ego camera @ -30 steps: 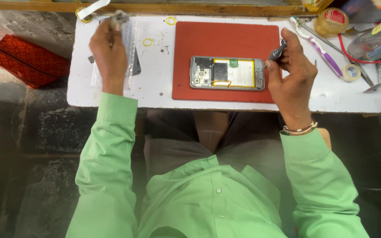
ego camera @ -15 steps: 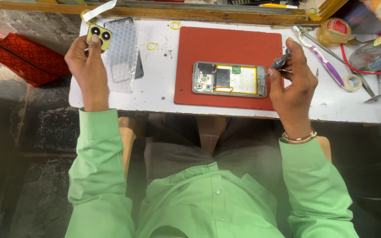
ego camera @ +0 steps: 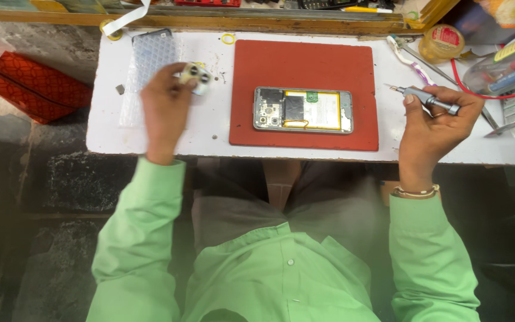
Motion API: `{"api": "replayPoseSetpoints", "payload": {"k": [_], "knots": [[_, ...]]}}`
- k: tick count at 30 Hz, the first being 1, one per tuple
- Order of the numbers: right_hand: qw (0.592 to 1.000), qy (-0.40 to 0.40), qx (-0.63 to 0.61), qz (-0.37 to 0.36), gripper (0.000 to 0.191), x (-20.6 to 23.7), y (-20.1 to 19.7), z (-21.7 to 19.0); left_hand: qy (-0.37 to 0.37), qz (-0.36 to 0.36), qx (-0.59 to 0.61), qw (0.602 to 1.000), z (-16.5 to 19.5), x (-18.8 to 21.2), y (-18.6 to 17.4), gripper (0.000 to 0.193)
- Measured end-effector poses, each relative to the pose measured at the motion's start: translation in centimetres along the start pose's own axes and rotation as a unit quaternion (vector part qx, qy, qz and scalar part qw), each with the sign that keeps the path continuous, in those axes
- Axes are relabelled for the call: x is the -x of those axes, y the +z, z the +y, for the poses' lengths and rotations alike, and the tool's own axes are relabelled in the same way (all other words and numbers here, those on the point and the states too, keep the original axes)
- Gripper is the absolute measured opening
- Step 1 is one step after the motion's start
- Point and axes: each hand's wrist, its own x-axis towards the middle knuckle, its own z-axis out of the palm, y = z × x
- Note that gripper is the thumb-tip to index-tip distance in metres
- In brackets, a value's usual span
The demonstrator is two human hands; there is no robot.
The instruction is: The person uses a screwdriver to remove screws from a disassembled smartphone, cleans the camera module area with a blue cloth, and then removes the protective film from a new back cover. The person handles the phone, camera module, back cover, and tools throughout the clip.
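An opened phone (ego camera: 303, 110) with its back off lies flat on a red work mat (ego camera: 305, 65), showing a pale battery and dark circuit parts. My left hand (ego camera: 165, 110) is left of the mat and pinches a small pale camera-lens piece (ego camera: 196, 76) with two dark round lenses. My right hand (ego camera: 433, 128) is off the mat's right edge, wrapped around a grey screwdriver (ego camera: 427, 99) whose tip points left, apart from the phone.
A white table (ego camera: 210, 134) carries a clear patterned phone case (ego camera: 153, 50) at the left, a small yellow ring (ego camera: 227, 39), a toothbrush (ego camera: 412, 59), a round tape tub (ego camera: 442, 40) and bottles with a red wire (ego camera: 502, 95) at the right. A red cloth (ego camera: 31, 83) lies beyond the left edge.
My left hand moved right and down toward the mat with the lens piece. My right hand drew the screwdriver away from the phone to the right.
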Motion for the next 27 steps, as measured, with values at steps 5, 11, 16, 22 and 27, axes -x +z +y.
{"api": "replayPoseSetpoints", "payload": {"k": [5, 11, 16, 22, 27], "knots": [[0.994, 0.050, 0.097, 0.013, 0.034, -0.2, -0.7, 2.0, 0.025, -0.017, -0.271, 0.962, 0.5, 1.4, 4.1, 0.039], [0.987, 0.035, 0.156, -0.003, 0.033, 0.0, -0.9, 2.8, 0.060, 0.137, -0.605, 0.782, -1.3, -1.1, 0.7, 0.131], [0.986, 0.002, 0.168, -0.010, 0.031, 0.0, -0.8, 2.9, -0.151, -0.015, -0.403, 0.902, -0.5, -2.2, -0.9, 0.104], [0.983, -0.019, 0.180, -0.015, 0.031, 0.1, -0.8, 2.9, -0.181, -0.069, -0.379, 0.905, 0.7, -5.0, -2.5, 0.094], [0.986, 0.012, 0.167, -0.010, 0.031, 0.1, -0.6, 2.7, -0.132, -0.064, -0.276, 0.950, 0.2, -7.1, -6.7, 0.077]]}}
